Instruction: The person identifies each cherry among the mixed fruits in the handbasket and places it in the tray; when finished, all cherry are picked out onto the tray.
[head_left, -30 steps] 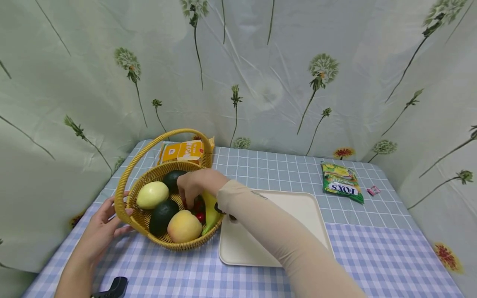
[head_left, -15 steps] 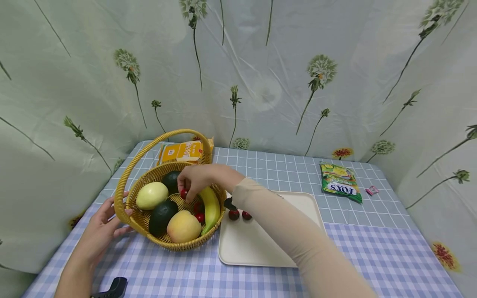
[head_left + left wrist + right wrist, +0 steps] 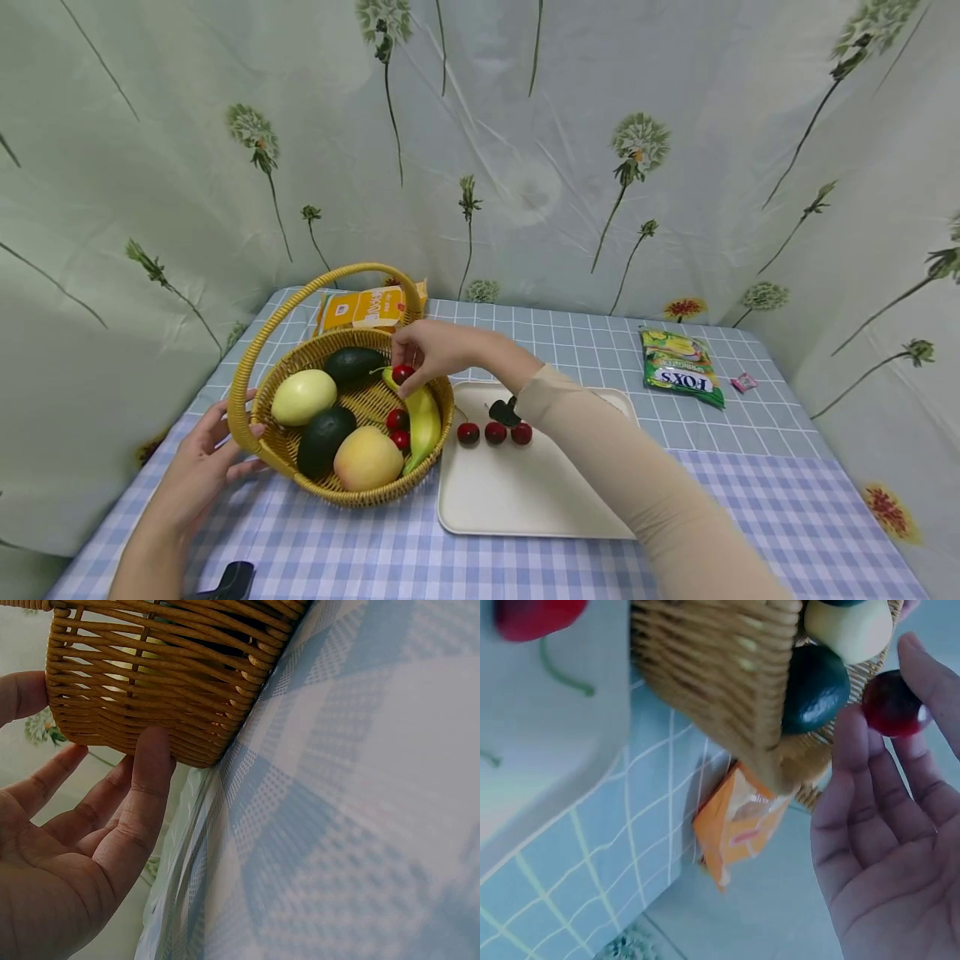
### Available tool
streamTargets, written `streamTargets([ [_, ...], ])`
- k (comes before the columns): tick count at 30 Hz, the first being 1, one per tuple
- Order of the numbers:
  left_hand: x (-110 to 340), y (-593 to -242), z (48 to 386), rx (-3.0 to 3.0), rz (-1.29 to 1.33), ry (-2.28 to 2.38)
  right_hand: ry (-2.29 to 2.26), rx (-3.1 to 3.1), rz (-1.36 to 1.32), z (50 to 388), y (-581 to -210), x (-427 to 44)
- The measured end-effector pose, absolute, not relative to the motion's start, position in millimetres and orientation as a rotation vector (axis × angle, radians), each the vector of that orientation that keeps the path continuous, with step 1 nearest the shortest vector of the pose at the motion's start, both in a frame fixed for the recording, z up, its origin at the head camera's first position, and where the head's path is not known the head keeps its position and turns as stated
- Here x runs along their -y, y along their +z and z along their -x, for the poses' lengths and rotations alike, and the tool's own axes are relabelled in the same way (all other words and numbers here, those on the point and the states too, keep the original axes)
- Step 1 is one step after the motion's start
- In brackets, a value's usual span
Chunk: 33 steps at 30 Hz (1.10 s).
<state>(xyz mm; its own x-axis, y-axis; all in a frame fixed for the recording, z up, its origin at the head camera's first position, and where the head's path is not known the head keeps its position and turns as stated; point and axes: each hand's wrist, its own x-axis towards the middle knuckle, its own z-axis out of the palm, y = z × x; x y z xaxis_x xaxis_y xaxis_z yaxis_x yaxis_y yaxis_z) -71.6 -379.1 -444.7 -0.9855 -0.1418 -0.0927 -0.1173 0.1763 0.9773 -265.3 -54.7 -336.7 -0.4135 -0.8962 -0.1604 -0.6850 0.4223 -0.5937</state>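
Note:
My right hand (image 3: 435, 354) pinches a dark red cherry (image 3: 402, 374) with a stem, above the right side of the yellow wicker basket (image 3: 367, 498). The right wrist view shows this cherry (image 3: 895, 705) between thumb and fingertips. My left hand (image 3: 213, 450) touches the basket's left side near the handle base; its fingertips lie against the woven wall (image 3: 150, 697) in the left wrist view. Inside the basket are two avocados (image 3: 327, 442), a pale yellow-green fruit (image 3: 303, 397), a peach (image 3: 368, 459), a banana (image 3: 424, 421) and two cherries (image 3: 398, 420). Three cherries (image 3: 495, 432) sit on the tray.
The cream tray (image 3: 525, 500) stands right of the basket, partly under my right forearm. An orange snack packet (image 3: 367, 308) lies behind the basket. At the far right are a green FOX'S bag (image 3: 681, 367) and a small pink packet (image 3: 744, 382).
My right hand has risen from inside the basket and moved right, bringing up a cherry. The tray's three cherries now show fully as the forearm shifted right. My left hand stays put.

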Motion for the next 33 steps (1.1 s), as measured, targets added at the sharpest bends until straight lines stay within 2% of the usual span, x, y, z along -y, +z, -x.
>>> streamTargets([
  [15, 377.2, -442.2, 74.1, 2.366, -0.241, -2.012, -0.769, -2.411, 1.246, 250.1, -341.1, -36.7],
  [25, 378.9, -444.1, 74.4, 2.333, -0.219, -2.047, -0.827, -2.537, 1.065, 236.3, -359.9, -105.6],
  [33, 379.6, -444.5, 72.1, 2.337, -0.236, -2.047, -0.816, -2.550, 0.964, 225.6, -383.8, -140.2],
])
